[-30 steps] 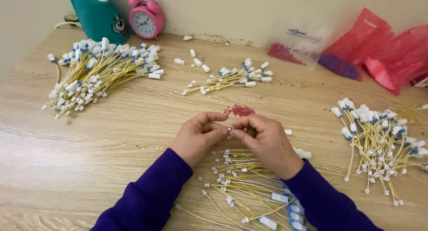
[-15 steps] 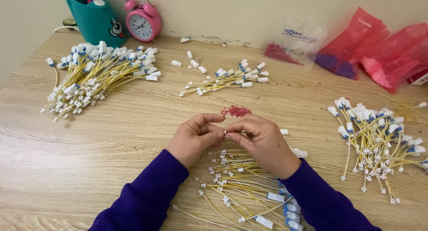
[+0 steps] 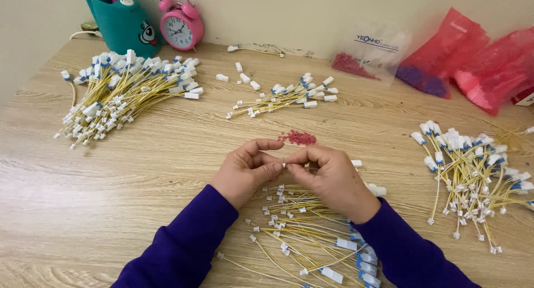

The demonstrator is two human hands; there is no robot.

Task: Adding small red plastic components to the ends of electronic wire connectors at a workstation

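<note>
Between the pinched fingertips of the left hand [image 3: 245, 168] and right hand [image 3: 325, 174] sat a tiny white plastic connector [image 3: 283, 165], light, rigid, best gripped by its sides. Just beyond lay small red beads [image 3: 300, 137]; below, thin yellow wires [image 3: 311, 232]. Fingers hid the connector's detail.

Whatever the left hand [image 3: 247, 168] and right hand [image 3: 328, 177] pinch between their fingertips is too small to make out — only a white speck shows. The teal container [image 3: 119, 21] is cut off at the top edge, and the red bags [image 3: 473, 60] at the right edge.
</note>
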